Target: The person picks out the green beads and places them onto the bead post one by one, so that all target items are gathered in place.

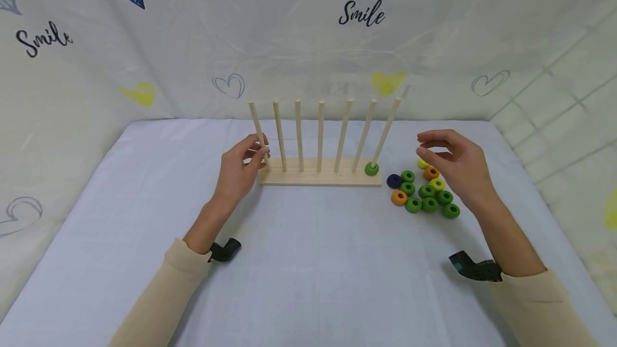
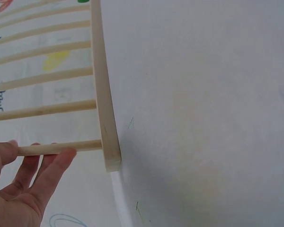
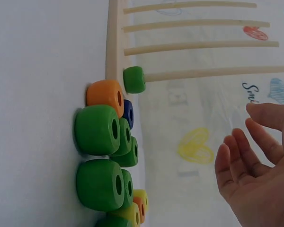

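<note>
Your left hand [image 1: 237,169] pinches a peg [image 1: 256,118]; your right hand [image 1: 461,162], fingers apart, hovers near beads [image 1: 423,194], likely light, hard, best side-gripped.

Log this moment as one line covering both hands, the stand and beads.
left hand: grips leftmost peg | right hand: empty, hovers near loose beads | stand: one green bead on rightmost peg
</note>
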Demonstrator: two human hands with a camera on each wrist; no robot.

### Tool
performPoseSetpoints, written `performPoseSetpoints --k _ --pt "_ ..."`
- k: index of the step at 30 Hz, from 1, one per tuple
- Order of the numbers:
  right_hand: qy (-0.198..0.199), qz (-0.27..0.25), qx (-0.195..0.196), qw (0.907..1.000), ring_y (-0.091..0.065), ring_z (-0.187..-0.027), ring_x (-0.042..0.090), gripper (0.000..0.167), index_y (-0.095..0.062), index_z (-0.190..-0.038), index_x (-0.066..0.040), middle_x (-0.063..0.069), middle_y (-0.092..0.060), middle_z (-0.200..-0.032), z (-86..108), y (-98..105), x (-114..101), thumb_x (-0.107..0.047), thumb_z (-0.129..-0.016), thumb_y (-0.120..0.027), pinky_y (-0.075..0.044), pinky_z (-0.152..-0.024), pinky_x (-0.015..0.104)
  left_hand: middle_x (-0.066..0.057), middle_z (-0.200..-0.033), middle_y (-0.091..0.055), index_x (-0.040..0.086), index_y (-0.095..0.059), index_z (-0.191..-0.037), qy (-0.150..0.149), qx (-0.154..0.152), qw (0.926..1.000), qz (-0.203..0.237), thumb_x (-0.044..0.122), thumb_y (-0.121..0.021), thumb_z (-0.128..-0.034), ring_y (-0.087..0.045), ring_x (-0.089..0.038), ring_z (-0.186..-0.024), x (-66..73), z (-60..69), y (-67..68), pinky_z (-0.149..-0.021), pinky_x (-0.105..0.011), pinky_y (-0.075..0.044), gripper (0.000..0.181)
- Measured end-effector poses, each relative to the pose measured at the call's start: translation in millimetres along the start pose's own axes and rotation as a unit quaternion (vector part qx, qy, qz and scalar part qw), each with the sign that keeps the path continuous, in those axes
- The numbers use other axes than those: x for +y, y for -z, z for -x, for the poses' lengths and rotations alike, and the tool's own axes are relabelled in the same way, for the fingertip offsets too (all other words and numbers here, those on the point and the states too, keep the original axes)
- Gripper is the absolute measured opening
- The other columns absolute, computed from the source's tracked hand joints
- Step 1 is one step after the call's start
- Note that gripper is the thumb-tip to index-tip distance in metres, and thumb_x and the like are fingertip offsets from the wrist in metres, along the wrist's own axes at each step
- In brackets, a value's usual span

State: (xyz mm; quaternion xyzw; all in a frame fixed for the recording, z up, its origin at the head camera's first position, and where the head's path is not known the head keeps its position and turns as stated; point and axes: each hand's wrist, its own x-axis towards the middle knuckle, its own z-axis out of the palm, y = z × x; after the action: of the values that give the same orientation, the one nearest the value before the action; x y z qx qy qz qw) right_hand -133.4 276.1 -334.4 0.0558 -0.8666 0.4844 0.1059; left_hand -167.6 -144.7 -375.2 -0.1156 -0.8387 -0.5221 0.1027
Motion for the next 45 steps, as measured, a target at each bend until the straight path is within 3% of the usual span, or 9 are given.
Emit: performPoseSetpoints --k 8,17,23,28,36,45 --pt "-0.018 0.013 -0.027 0.9994 -0.061 -0.109 -0.004 0.035 -0.066 -0.130 -0.007 -0.017 -0.066 -0.119 4.0 2.4 12.4 -0.025 -0.101 -0.071 -0.050 -0.088 0.000 -0.022 -0.112 -0.073 0.010 -0.067 -0.116 0.000 0.000 1.0000 -0.003 0.013 -0.065 -0.1038 -0.074 -0.035 -0.099 -1.8 -0.1 -0.4 -0.082 -0.033 -0.068 0.013" --pt "-0.049 0.040 -0.068 0.9957 -0.058 -0.106 -0.006 0.035 -0.065 -0.131 -0.009 -0.029 -0.063 -0.115 3.4 2.9 24.4 -0.027 -0.101 -0.070 -0.050 -0.087 -0.001 -0.018 -0.112 -0.073 0.011 -0.066 -0.117 -0.004 0.004 0.9999 -0.014 0.013 -0.065 -0.1038 -0.074 -0.032 -0.099 -1.5 -1.1 -0.6 -0.083 -0.038 -0.068 0.013" --pt "-0.033 0.047 -0.090 0.9942 -0.060 -0.104 -0.009 0.037 -0.064 -0.132 -0.004 -0.031 -0.062 -0.113 1.7 4.4 31.1 -0.022 -0.101 -0.070 -0.051 -0.085 -0.001 -0.016 -0.113 -0.073 0.011 -0.067 -0.117 -0.002 0.005 0.9998 -0.018 0.013 -0.064 -0.1040 -0.074 -0.031 -0.100 -0.4 -0.9 -0.9 -0.084 -0.038 -0.068 0.014" --pt "-0.021 0.055 -0.109 0.9923 -0.061 -0.105 -0.010 0.036 -0.064 -0.132 -0.003 -0.025 -0.064 -0.116 3.5 6.5 36.9 -0.020 -0.101 -0.070 -0.049 -0.088 -0.003 -0.017 -0.113 -0.073 0.011 -0.067 -0.116 0.002 0.004 0.9999 -0.010 0.013 -0.065 -0.1038 -0.074 -0.033 -0.100 -0.4 -1.1 -0.9 -0.083 -0.038 -0.068 0.013" --pt "-0.031 0.076 -0.138 0.9869 -0.058 -0.108 -0.007 0.035 -0.064 -0.132 -0.005 -0.003 -0.067 -0.126 4.6 6.3 44.2 -0.021 -0.102 -0.070 -0.046 -0.090 -0.005 -0.017 -0.113 -0.074 0.009 -0.067 -0.117 0.006 0.003 0.9999 -0.010 0.013 -0.065 -0.1037 -0.074 -0.032 -0.100 0.0 -0.7 0.1 -0.083 -0.039 -0.068 0.014" --pt "-0.030 0.064 -0.150 0.9862 -0.060 -0.109 -0.005 0.035 -0.063 -0.132 -0.003 0.003 -0.068 -0.127 5.9 7.7 49.4 -0.018 -0.101 -0.070 -0.046 -0.091 -0.004 -0.016 -0.112 -0.074 0.011 -0.067 -0.117 0.003 0.004 0.9999 -0.017 0.014 -0.065 -0.1039 -0.074 -0.031 -0.100 -0.7 -0.5 -0.2 -0.082 -0.034 -0.068 0.014"
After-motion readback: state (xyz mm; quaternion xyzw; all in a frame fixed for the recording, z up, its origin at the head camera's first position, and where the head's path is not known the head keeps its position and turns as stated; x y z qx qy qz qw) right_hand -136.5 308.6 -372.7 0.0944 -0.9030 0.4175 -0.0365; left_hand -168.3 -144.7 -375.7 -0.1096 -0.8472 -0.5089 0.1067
